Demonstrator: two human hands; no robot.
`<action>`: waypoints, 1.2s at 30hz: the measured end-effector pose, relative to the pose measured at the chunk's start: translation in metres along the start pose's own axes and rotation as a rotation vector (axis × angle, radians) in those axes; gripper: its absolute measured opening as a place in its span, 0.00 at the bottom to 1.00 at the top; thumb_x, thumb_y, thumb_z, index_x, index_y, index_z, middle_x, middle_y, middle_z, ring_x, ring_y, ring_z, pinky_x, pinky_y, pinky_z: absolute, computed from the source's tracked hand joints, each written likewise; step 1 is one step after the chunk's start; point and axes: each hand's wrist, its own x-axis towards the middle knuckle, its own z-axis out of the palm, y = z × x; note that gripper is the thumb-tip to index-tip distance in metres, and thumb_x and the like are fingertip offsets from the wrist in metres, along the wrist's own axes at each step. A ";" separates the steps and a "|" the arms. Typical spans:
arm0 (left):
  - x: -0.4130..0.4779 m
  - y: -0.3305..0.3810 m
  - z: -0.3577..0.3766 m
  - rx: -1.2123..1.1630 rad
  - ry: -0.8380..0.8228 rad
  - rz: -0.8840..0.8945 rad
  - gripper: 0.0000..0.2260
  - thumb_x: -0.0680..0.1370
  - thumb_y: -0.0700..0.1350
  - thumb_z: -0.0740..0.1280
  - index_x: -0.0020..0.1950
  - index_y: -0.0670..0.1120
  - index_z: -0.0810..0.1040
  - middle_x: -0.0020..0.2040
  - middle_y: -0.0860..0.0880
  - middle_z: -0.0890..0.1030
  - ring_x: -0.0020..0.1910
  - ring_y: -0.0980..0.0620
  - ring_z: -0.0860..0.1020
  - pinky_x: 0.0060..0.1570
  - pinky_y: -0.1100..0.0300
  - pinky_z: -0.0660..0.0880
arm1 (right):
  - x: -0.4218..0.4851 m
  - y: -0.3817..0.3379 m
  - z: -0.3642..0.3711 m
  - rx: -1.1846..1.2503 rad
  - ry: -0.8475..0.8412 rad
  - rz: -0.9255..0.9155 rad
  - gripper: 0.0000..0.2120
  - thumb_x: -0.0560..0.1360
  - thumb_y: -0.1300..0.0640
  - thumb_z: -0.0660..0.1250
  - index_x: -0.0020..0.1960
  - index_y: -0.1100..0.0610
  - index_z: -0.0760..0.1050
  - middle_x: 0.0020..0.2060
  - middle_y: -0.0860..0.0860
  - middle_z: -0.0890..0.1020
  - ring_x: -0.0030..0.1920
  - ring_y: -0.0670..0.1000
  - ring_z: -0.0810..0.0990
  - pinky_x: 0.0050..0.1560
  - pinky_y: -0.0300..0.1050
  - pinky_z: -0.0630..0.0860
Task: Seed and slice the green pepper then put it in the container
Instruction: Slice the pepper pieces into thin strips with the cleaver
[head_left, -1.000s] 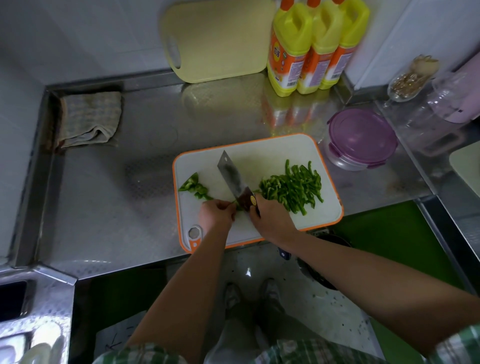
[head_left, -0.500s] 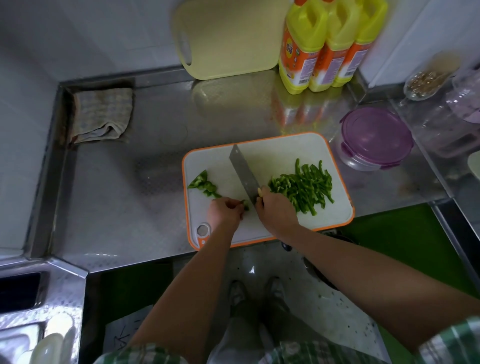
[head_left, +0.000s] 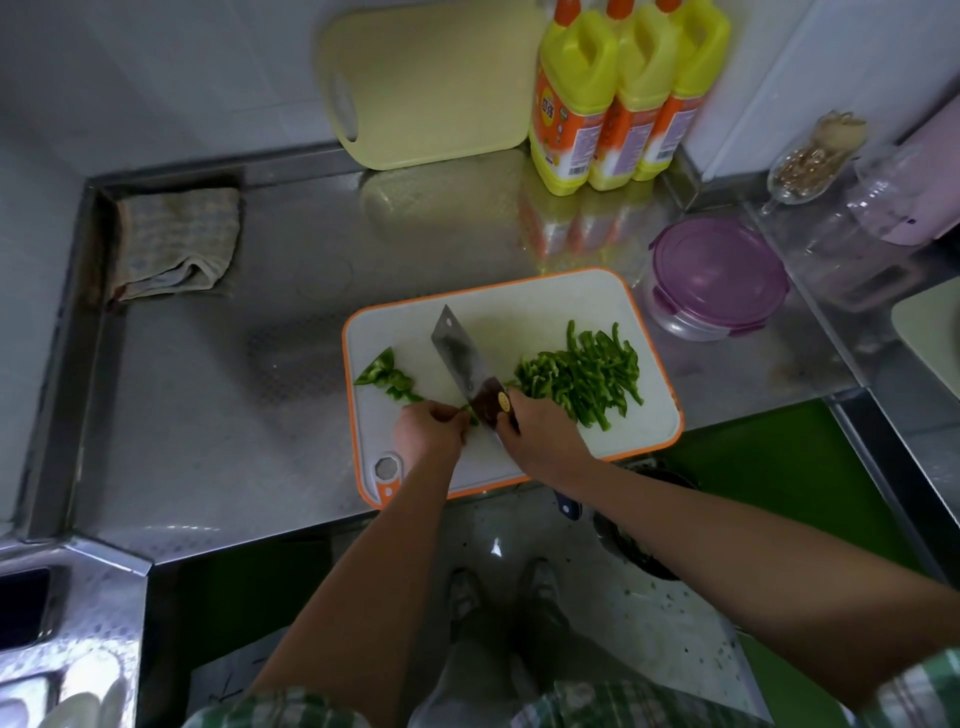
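Observation:
A white cutting board (head_left: 519, 306) with an orange rim lies on the steel counter. My right hand (head_left: 540, 441) grips the dark handle of a cleaver (head_left: 460, 358), its blade pointing away over the board. My left hand (head_left: 428, 431) holds a small green pepper piece (head_left: 471, 414) down beside the blade with curled fingers. A pile of sliced pepper strips (head_left: 584, 376) lies to the right of the blade. A few uncut pepper pieces (head_left: 387, 379) lie at the board's left. The round container with a purple lid (head_left: 719, 275) stands closed, right of the board.
Three yellow detergent bottles (head_left: 623, 98) and a pale yellow board (head_left: 431, 78) lean at the back wall. A folded cloth (head_left: 174, 241) lies at the back left. Glass jars (head_left: 810, 156) stand on the right ledge. A sink corner (head_left: 57, 613) is at lower left.
The cleaver's handle end, down at the board half a second ago, has lifted again beside the pepper piece. Both hands stay in place; the view shifted slightly.

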 end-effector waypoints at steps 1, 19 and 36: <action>0.000 0.000 0.000 -0.003 0.000 0.000 0.08 0.74 0.44 0.73 0.34 0.48 0.80 0.32 0.48 0.82 0.35 0.49 0.79 0.38 0.59 0.75 | -0.001 0.000 0.000 0.000 -0.005 0.003 0.07 0.80 0.55 0.57 0.45 0.57 0.67 0.31 0.50 0.70 0.30 0.52 0.69 0.33 0.45 0.64; 0.001 -0.005 -0.002 0.017 -0.017 0.059 0.03 0.75 0.44 0.72 0.43 0.45 0.84 0.35 0.47 0.82 0.36 0.51 0.79 0.38 0.59 0.76 | 0.008 -0.007 0.009 -0.117 0.051 0.011 0.09 0.82 0.55 0.55 0.53 0.60 0.71 0.32 0.50 0.71 0.31 0.51 0.70 0.28 0.43 0.60; 0.002 -0.001 0.001 -0.013 -0.001 0.008 0.09 0.73 0.43 0.73 0.33 0.48 0.79 0.30 0.50 0.80 0.32 0.53 0.76 0.36 0.61 0.72 | 0.000 -0.005 -0.003 -0.030 0.002 0.001 0.07 0.80 0.55 0.57 0.45 0.56 0.65 0.31 0.50 0.70 0.31 0.53 0.70 0.32 0.44 0.64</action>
